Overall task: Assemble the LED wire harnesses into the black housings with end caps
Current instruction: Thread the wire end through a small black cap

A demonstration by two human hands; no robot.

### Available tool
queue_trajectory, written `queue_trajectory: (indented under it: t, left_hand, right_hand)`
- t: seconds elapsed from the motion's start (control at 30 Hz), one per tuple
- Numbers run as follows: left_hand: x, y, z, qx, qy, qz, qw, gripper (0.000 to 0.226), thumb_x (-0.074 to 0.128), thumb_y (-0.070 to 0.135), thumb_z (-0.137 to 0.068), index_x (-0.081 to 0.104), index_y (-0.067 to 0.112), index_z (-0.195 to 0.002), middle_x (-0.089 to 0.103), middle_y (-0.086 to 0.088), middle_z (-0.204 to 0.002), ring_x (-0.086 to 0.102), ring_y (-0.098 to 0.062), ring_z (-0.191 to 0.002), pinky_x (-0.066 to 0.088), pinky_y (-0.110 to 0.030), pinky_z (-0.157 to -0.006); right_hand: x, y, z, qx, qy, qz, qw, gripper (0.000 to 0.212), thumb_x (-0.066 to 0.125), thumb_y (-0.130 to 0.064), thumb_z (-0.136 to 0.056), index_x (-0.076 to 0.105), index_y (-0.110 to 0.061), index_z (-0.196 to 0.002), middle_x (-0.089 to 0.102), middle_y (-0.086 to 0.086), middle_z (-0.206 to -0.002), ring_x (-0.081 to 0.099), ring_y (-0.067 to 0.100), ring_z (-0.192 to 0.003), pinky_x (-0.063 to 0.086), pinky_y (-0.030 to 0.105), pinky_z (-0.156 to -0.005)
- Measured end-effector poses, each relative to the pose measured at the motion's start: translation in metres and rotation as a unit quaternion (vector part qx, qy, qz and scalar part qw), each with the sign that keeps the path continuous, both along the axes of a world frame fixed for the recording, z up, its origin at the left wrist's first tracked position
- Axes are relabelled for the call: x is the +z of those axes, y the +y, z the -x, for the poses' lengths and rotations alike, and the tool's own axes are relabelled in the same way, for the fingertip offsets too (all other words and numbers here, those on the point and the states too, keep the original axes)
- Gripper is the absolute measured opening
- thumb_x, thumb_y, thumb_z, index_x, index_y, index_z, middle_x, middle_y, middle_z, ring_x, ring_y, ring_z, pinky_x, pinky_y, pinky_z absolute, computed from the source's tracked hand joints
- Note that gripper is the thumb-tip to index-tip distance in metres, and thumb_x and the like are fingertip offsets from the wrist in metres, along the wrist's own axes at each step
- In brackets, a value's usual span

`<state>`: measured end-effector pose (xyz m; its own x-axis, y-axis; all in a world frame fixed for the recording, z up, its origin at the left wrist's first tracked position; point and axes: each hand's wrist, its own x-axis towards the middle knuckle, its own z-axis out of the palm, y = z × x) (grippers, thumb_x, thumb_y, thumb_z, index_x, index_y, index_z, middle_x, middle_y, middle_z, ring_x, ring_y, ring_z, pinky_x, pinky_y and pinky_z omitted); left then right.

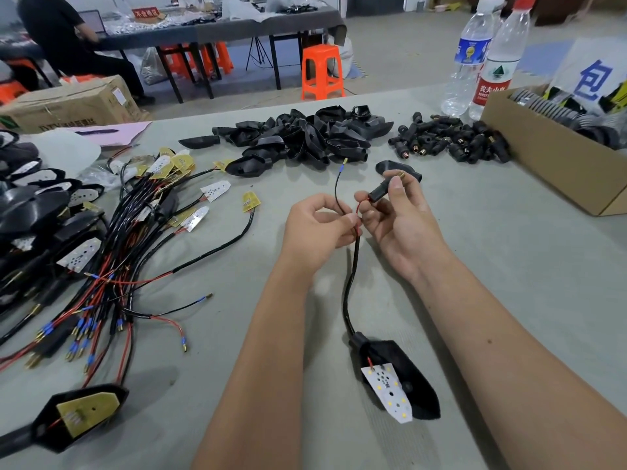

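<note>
Head view, forward-down, close over table [237, 385]

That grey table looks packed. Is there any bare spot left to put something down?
Yes: the table is bare right of the right hand, up to the cardboard box, and between the forearms. The wire harnesses crowd the left, the black housings the far edge.

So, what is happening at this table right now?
A person is fitting an end cap onto a wire harness. The left hand pinches the wires, and the right hand holds the cap with the red wire at it. The harness already runs into a black housing with its LED board. More housings and caps lie behind.
</note>
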<state>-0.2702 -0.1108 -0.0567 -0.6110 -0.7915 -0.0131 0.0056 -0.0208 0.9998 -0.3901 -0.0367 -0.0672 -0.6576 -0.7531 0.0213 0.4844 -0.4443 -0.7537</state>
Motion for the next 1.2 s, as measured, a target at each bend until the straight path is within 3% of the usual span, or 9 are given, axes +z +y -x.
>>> queue_trajectory:
  t: [0.17, 0.37, 0.47, 0.53, 0.7, 0.8, 0.9, 1.1, 1.2]
  left_hand:
    - [0.001, 0.003, 0.004, 0.041, 0.025, -0.018, 0.999, 0.011, 0.073, -0.005, -0.088, 0.066, 0.003, -0.09, 0.075, -0.017, -0.08, 0.072, -0.02, -0.067, 0.061, -0.026, -0.07]
    - [0.001, -0.001, 0.004, 0.087, 0.017, -0.013, 0.996, 0.013, 0.068, -0.007, -0.089, 0.066, 0.005, -0.085, 0.074, -0.013, -0.082, 0.064, -0.015, -0.064, 0.056, -0.025, -0.066]
    - [0.006, -0.005, 0.002, 0.107, 0.104, -0.077, 0.986, 0.014, 0.06, -0.004, -0.096, 0.066, 0.008, -0.092, 0.077, -0.009, -0.093, 0.072, -0.02, -0.078, 0.059, -0.028, -0.076]
    - [0.009, -0.009, 0.0, 0.114, 0.163, -0.098, 0.975, 0.01, 0.058, 0.003, -0.101, 0.065, 0.011, -0.098, 0.077, -0.006, -0.089, 0.072, -0.02, -0.075, 0.059, -0.029, -0.073]
    - [0.008, -0.013, -0.002, 0.157, 0.114, 0.019, 0.981, 0.016, 0.057, 0.015, -0.105, 0.072, 0.009, -0.102, 0.07, 0.002, -0.074, 0.058, -0.012, -0.054, 0.049, -0.022, -0.057]
    - [0.01, -0.012, -0.002, 0.151, 0.136, 0.013, 0.979, 0.03, 0.048, 0.025, -0.109, 0.072, 0.01, -0.101, 0.07, 0.002, -0.074, 0.058, -0.012, -0.057, 0.049, -0.023, -0.06]
    - [0.011, -0.013, -0.001, 0.14, 0.18, 0.024, 0.973, 0.027, 0.052, 0.021, -0.108, 0.071, 0.008, -0.095, 0.065, 0.003, -0.068, 0.056, -0.012, -0.059, 0.049, -0.023, -0.063]
    - [-0.003, -0.01, 0.003, 0.092, -0.018, 0.166, 0.982, 0.014, 0.071, 0.012, -0.093, 0.074, 0.017, -0.081, 0.071, 0.002, -0.066, 0.064, -0.011, -0.06, 0.055, -0.03, -0.064]
    - [-0.005, -0.005, 0.006, 0.053, -0.039, 0.191, 0.979, 0.021, 0.073, 0.006, -0.089, 0.073, 0.023, -0.077, 0.076, -0.001, -0.072, 0.073, -0.015, -0.071, 0.061, -0.033, -0.072]
  right_hand:
    - [0.0, 0.001, -0.001, 0.0, 0.04, -0.032, 0.999, 0.008, 0.049, -0.022, -0.11, 0.056, -0.019, -0.11, 0.075, 0.019, -0.096, 0.061, 0.015, -0.063, 0.046, 0.021, -0.052]
    - [-0.001, -0.002, -0.005, 0.024, 0.104, -0.066, 0.992, 0.008, 0.052, -0.016, -0.108, 0.057, -0.016, -0.102, 0.075, 0.015, -0.087, 0.057, 0.013, -0.059, 0.044, 0.02, -0.051]
    - [-0.002, -0.003, -0.006, 0.017, 0.116, -0.069, 0.991, 0.008, 0.049, -0.015, -0.11, 0.057, -0.014, -0.109, 0.072, 0.014, -0.081, 0.057, 0.014, -0.057, 0.044, 0.021, -0.052]
    - [-0.003, -0.004, -0.006, 0.006, 0.121, -0.071, 0.99, 0.015, 0.047, -0.015, -0.11, 0.058, -0.014, -0.12, 0.072, 0.014, -0.079, 0.057, 0.014, -0.057, 0.046, 0.021, -0.054]
    - [-0.002, -0.004, -0.004, -0.015, 0.097, -0.065, 0.993, 0.02, 0.047, -0.013, -0.11, 0.058, -0.016, -0.126, 0.074, 0.012, -0.078, 0.059, 0.016, -0.058, 0.048, 0.021, -0.054]
    - [-0.002, -0.003, -0.003, -0.021, 0.058, -0.061, 0.996, 0.017, 0.048, -0.013, -0.109, 0.059, -0.015, -0.122, 0.076, 0.018, -0.084, 0.062, 0.015, -0.058, 0.052, 0.02, -0.055]
    - [-0.002, -0.003, 0.0, -0.029, 0.01, -0.051, 0.998, 0.015, 0.048, -0.012, -0.109, 0.058, -0.013, -0.119, 0.076, 0.021, -0.083, 0.063, 0.015, -0.057, 0.053, 0.019, -0.056]
    - [0.0, -0.001, 0.0, -0.039, -0.021, -0.03, 0.999, 0.012, 0.047, -0.012, -0.11, 0.057, -0.015, -0.114, 0.076, 0.025, -0.09, 0.058, 0.013, -0.053, 0.046, 0.018, -0.05]
    - [0.0, -0.001, -0.001, -0.044, -0.01, -0.035, 0.998, 0.011, 0.046, -0.013, -0.11, 0.055, -0.015, -0.116, 0.076, 0.024, -0.092, 0.052, 0.012, -0.05, 0.041, 0.018, -0.046]
